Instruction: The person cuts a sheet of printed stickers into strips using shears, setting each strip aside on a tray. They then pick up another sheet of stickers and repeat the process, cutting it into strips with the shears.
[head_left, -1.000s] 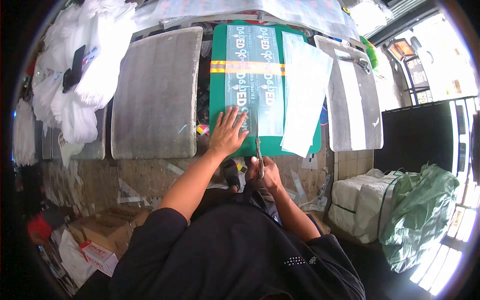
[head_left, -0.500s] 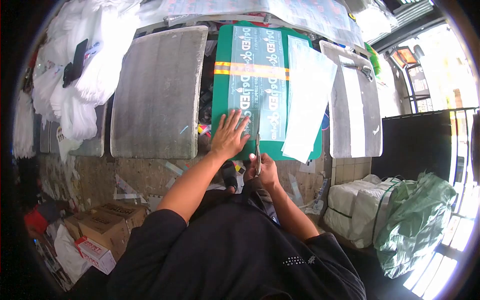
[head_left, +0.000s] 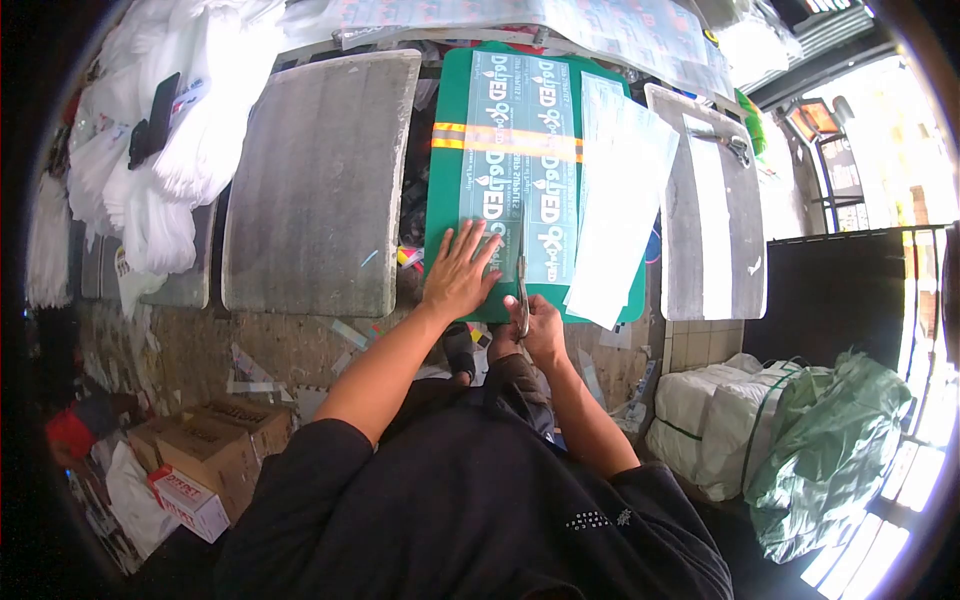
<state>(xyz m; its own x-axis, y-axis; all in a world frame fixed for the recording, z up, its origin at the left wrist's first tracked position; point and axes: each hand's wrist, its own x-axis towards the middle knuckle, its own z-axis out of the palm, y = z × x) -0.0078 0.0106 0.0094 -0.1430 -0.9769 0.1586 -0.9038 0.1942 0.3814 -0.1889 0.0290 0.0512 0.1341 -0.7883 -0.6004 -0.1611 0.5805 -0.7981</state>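
Observation:
A clear plastic sheet (head_left: 490, 90) with white printed lettering lies on a green board (head_left: 450, 200) under an orange and silver strap (head_left: 450, 136). My left hand (head_left: 462, 270) rests flat on the sheet's near left part, fingers spread. At the near edge, my right hand (head_left: 540, 328) is wrapped round the handles of a pair of scissors (head_left: 523, 280). Their blades point away from me and lie at the sheet between its two printed columns. Fingers partly cover the handles. White translucent sheets (head_left: 622, 190) overlap the board's right side.
Grey boards stand left (head_left: 315, 190) and right (head_left: 710, 220), the right one bearing another pair of scissors (head_left: 735, 146). White plastic bags (head_left: 200, 80) with a phone (head_left: 156, 120) hang left. Cardboard boxes (head_left: 215, 450) and wrapped bales (head_left: 700, 420) sit on the floor.
My right hand and the scissors have moved slightly forward, away from me, along the sheet. The left hand stays flat in about the same place.

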